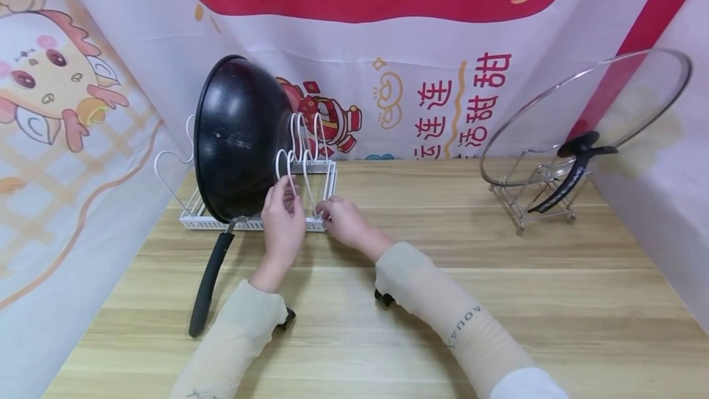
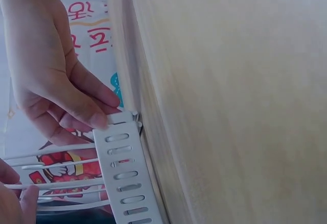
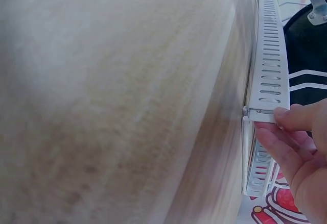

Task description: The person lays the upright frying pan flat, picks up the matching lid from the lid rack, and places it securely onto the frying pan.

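Observation:
A white slotted pot rack (image 1: 194, 221) with upright wire loops stands at the back left of the table. My left hand (image 1: 284, 220) pinches one of its wire dividers (image 2: 66, 185) near the front. At the rack's right front corner, my right hand (image 1: 346, 221) holds the end of the slotted front rail (image 3: 272, 55) between thumb and fingers. A black wok (image 1: 238, 140) stands on its side in the left part of the rack. Its long dark handle (image 1: 210, 285) points toward me and down, left of my left hand.
On the right, a glass lid (image 1: 554, 116) with a black handle (image 1: 570, 180) leans in a small metal wire rack (image 1: 515, 208). Printed cloth (image 1: 354, 48) hangs behind the wooden table (image 1: 498, 276) and along both sides.

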Action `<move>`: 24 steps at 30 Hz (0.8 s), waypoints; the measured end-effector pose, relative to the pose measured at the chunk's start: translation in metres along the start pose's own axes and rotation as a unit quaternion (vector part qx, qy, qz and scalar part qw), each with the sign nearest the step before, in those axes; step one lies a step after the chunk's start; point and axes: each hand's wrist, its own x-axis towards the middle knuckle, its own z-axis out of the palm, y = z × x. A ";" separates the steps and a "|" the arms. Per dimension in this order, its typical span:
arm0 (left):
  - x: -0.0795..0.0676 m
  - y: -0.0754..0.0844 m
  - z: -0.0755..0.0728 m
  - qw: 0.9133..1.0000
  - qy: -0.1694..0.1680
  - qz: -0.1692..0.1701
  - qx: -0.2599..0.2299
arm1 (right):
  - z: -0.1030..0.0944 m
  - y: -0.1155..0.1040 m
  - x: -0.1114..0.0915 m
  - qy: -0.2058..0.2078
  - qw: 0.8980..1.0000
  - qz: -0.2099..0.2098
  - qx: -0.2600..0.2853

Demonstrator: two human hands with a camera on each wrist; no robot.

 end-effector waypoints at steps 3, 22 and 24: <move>-0.001 0.004 -0.003 0.999 -0.013 -0.028 -0.013 | 0.001 0.000 0.000 0.001 1.000 -0.008 0.005; 0.004 0.035 -0.025 0.977 -0.153 -0.145 -0.027 | -0.009 0.003 -0.002 -0.018 0.999 -0.036 0.012; 0.005 0.037 -0.027 0.974 -0.167 -0.151 -0.025 | -0.011 0.003 -0.004 -0.018 0.999 -0.040 0.018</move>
